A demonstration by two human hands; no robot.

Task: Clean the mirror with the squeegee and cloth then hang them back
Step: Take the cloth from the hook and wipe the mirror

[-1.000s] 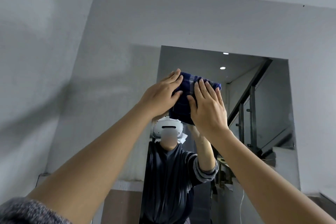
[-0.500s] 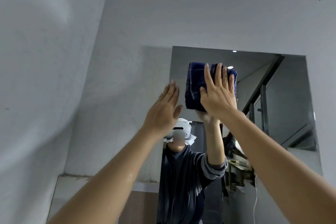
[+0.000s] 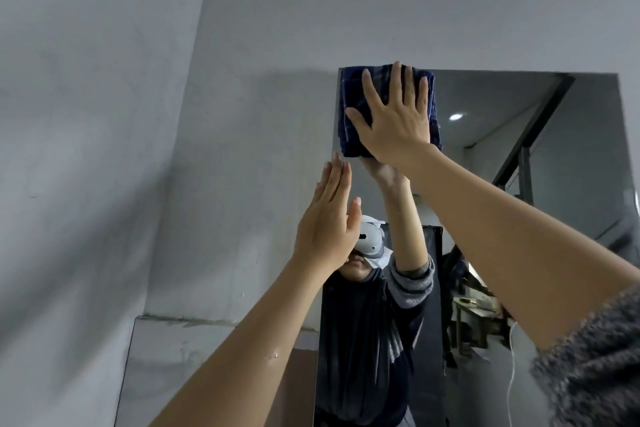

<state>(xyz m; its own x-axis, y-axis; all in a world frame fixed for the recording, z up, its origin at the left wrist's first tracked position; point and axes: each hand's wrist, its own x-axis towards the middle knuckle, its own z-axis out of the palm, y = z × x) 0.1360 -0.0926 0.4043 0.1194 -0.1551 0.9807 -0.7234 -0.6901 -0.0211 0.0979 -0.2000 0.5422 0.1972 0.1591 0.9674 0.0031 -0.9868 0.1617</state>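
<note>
Flat right hand (image 3: 394,118) presses folded, seemingly terry cloth (image 3: 349,128) against mirror (image 3: 554,149).

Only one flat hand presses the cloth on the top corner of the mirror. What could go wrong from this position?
1. The right hand pins the folded blue cloth with a flat open palm, not a grasp, so the cloth may slip and fall if pressure eases.
2. The cloth sits at the top left corner of the mirror, so a stroke may run off onto the wall.
3. The left hand hovers empty below, supporting nothing.
</note>
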